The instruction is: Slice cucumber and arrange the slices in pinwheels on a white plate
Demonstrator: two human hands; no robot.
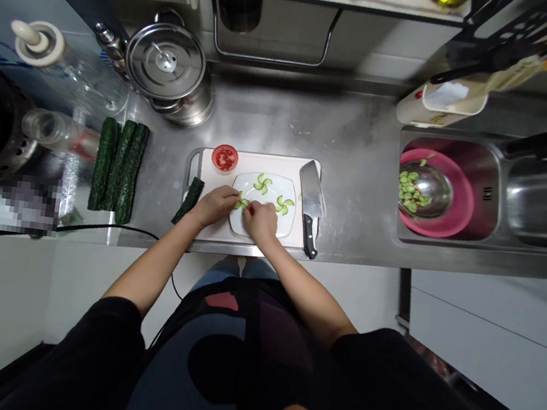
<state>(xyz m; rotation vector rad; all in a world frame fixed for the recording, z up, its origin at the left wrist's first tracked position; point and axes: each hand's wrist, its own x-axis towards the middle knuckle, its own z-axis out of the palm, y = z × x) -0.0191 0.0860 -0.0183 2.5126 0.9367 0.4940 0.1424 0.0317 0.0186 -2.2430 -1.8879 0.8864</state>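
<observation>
A white square plate (278, 229) lies on a white cutting board (209, 230). Thin green cucumber slices (263, 183) form pinwheel clusters on the plate. At the plate's left side, my left hand (217, 205) has its fingertips closed on a cucumber slice (240, 200). My right hand (262, 222) is curled above the same cluster, fingertips pinched; whatever is between them is too small to make out. A small red bowl (224, 157) with chopped red pieces sits at the board's upper left. A cleaver (311, 193) rests along its right edge, and a cut cucumber piece (189, 201) lies at its left.
Several whole cucumbers (118, 168) lie on the left of the steel counter (358, 176). A lidded pot (167, 70) and glass bottles (61, 131) stand behind them. In the sink (487, 213), a pink basin (466, 197) holds a metal bowl (440, 193) with green slices.
</observation>
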